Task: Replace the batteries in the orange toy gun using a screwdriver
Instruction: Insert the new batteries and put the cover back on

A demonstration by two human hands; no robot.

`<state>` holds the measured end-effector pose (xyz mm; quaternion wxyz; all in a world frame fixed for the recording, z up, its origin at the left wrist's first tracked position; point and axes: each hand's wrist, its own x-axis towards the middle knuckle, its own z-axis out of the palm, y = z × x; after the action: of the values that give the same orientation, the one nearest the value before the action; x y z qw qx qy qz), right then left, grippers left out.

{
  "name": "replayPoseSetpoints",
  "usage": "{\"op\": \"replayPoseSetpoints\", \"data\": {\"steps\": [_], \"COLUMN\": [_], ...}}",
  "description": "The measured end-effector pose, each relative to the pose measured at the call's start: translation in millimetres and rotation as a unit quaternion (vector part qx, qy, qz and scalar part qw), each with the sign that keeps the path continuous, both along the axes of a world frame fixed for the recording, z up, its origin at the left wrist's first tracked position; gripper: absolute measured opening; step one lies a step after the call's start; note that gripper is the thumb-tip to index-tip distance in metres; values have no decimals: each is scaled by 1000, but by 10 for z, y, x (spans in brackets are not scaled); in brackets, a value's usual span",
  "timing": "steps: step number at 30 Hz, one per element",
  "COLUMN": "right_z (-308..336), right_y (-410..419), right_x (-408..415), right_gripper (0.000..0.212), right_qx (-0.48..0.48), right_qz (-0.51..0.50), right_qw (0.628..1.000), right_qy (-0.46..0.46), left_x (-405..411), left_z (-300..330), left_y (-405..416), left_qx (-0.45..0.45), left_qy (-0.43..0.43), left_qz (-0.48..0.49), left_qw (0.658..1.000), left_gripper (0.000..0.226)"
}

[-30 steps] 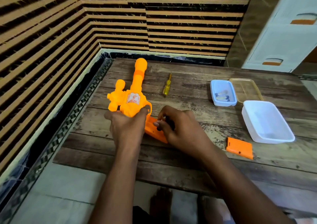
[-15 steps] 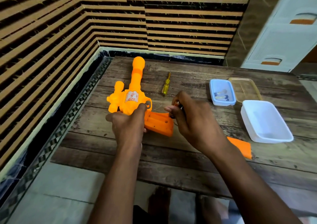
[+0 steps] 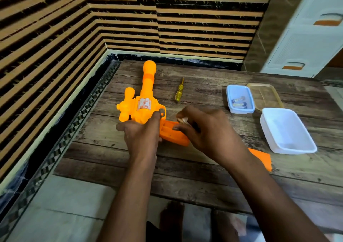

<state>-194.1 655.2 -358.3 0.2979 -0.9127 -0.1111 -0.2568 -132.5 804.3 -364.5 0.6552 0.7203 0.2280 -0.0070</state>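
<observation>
— Grip, item 1?
— My right hand pinches a battery, now brought back over the open handle after lifting away; my left hand clamps the toy gun on the table.
— Meaning?
— Loading begins, I judge. Cover off, screwdriver idle.

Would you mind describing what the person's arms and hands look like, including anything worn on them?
Both arms are bare from the frame's lower edge to the wrists: no sleeves show. The left hand and right hand wear no gloves; no watch, bracelet or ring is visible. No markings can be made out.
</observation>
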Motion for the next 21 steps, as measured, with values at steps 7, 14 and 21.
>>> {"op": "replayPoseSetpoints", "data": {"steps": [7,14,21], "right_z": [23,93,-4], "right_y": [39,64,34], "right_x": [-17,-25,21], "right_gripper": [40,17,46], "right_qx": [-117,-126,-109], "right_qz": [26,34,17], "right_qw": [992,990,993], "right_qy": [48,51,36], "left_x": [-18,-34,1], "left_z": [-11,3,-8], "left_y": [-40,-57,-83], "left_qx": [-21,-32,-93], "left_qy": [-10,-5,18], "left_qz": [14,9,39], "left_qw": [1000,999,995], "left_gripper": [72,80,58]}}
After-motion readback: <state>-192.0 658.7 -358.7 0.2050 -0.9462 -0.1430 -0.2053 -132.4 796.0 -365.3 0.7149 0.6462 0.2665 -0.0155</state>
